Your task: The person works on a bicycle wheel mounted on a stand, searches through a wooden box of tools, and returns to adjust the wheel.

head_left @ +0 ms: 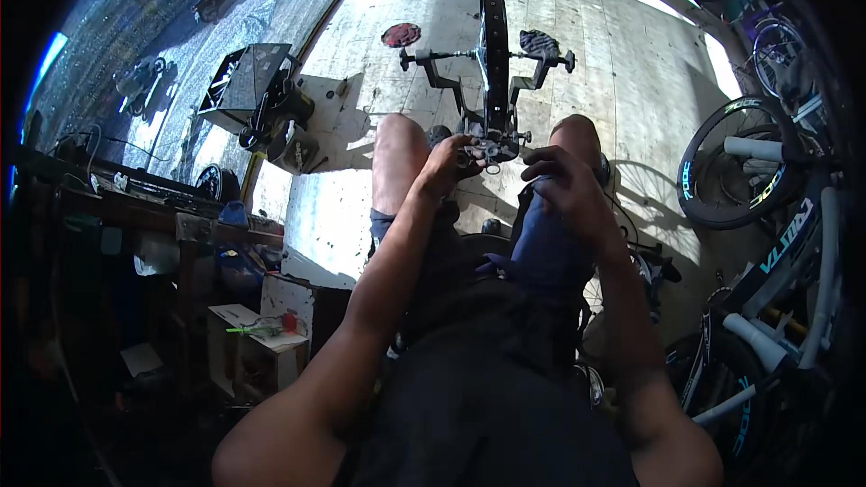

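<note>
A bicycle wheel rim (492, 45), seen edge-on, stands upright between the arms of a truing stand (440, 75) on the floor between my knees. My left hand (442, 168) is closed at the stand's near end, by a small metal assembly (492, 151). What exactly its fingers grip is too small to make out. My right hand (570, 188) is just right of that assembly, above my right thigh. Its fingers are bent and apart, with nothing visible in them. A dark blue cloth (541, 230) lies over that thigh.
A red round cloth or pad (401, 34) and a dark striped one (539, 43) lie beyond the stand. Bicycle tyres (690, 176) and a frame (783, 248) crowd the right side. At left are a metal box (245, 81) and a cluttered workbench (153, 207).
</note>
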Demonstrator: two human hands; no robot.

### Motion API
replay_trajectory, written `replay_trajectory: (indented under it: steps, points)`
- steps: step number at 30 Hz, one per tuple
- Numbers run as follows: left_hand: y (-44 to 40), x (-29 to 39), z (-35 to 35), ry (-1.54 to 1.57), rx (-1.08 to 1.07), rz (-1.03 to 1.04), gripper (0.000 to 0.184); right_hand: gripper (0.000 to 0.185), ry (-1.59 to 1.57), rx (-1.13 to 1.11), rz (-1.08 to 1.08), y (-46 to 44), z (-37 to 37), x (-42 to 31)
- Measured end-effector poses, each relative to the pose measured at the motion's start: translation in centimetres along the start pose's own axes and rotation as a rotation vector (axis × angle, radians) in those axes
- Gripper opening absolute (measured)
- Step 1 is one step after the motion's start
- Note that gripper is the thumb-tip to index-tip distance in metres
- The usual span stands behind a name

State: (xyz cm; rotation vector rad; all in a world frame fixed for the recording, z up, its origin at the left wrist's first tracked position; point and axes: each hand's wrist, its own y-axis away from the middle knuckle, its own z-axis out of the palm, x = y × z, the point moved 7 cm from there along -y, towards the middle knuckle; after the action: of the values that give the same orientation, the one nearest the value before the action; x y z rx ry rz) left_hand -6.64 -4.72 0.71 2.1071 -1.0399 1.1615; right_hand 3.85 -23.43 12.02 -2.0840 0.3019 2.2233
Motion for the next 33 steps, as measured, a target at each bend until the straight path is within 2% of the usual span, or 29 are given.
replay_trajectory:
  steps: [2, 4, 5, 7, 8, 12, 13, 14, 15, 17, 18, 20, 22, 23, 27, 29, 33]
  points:
    - [1.0, 2.8, 0.2, 0.142, -0.004, 0.184, 0.034, 0.045, 0.493, 0.196, -0.097, -3.4, -2.7, 3.4]
    - [-0.2, -1.0, 3.6, 1.107, -0.146, -0.383, 0.035, 0.043, 0.768, 0.163, -0.06, -5.1, -1.6, 4.2]
    - [-0.1, 0.0, 3.4, 1.107, -0.153, -0.359, 0.035, 0.043, 0.809, 0.137, 0.018, -5.4, -0.4, 3.8]
    - [1.5, 2.9, 4.6, 1.468, -0.463, -0.448, 0.037, 0.031, 0.961, 0.07, 0.027, -7.1, 1.2, 5.8]
    - [1.4, 3.2, 4.8, 1.463, -0.476, -0.43, 0.037, 0.031, 0.973, 0.085, 0.019, -7.7, 0.6, 7.1]
    - [0.8, 3.7, 4.2, 1.725, -0.527, -0.342, 0.036, 0.028, 0.761, -0.041, -0.259, -11.1, 0.6, 11.0]
    - [0.4, 3.9, 3.5, 1.76, -0.532, -0.327, 0.036, 0.025, 0.623, -0.043, -0.174, -11.1, 0.1, 9.9]
    - [-0.1, 3.9, 2.7, 1.539, -0.485, -0.334, 0.038, 0.023, 0.486, -0.044, -0.09, -10.9, -0.5, 8.7]
    - [-0.7, 3.9, 1.7, 1.319, -0.438, -0.34, 0.041, 0.023, 0.49, -0.043, -0.096, -11.4, -1.5, 8.0]
    - [-2.1, 3.5, -0.1, 0.886, -0.341, -0.351, 0.046, 0.021, 0.303, -0.027, 0.114, -12.5, -5.1, 8.4]
    - [-3.0, 3.1, -0.3, 0.888, -0.343, -0.356, 0.046, 0.022, 0.223, -0.019, 0.141, -13.0, -6.9, 8.3]
    - [-6.5, 0.2, -1.1, 0.705, -0.267, -0.282, 0.044, 0.022, 0.139, -0.01, 0.171, -13.8, -11.1, 9.4]
    - [-8.6, -2.1, -1.6, 0.523, -0.189, -0.208, 0.042, 0.019, -0.082, 0.135, 0.226, -14.7, -15.3, 12.8]
    - [-8.8, -2.6, -1.3, 0.526, -0.185, -0.21, 0.042, 0.019, -0.08, 0.131, 0.228, -15.1, -15.4, 13.3]
    - [-8.3, -2.5, 0.0, 0.282, -0.084, 0.023, 0.036, 0.017, -0.148, 0.352, 0.291, -14.6, -16.5, 15.7]
    - [-7.6, -0.4, 0.0, -0.076, -0.174, 0.053, 0.037, 0.016, -0.062, 0.314, 0.338, -13.5, -14.5, 14.6]
    - [-7.8, 0.5, -0.7, 0.125, -0.116, 0.046, 0.039, 0.018, 0.004, 0.227, 0.318, -13.5, -12.6, 14.5]
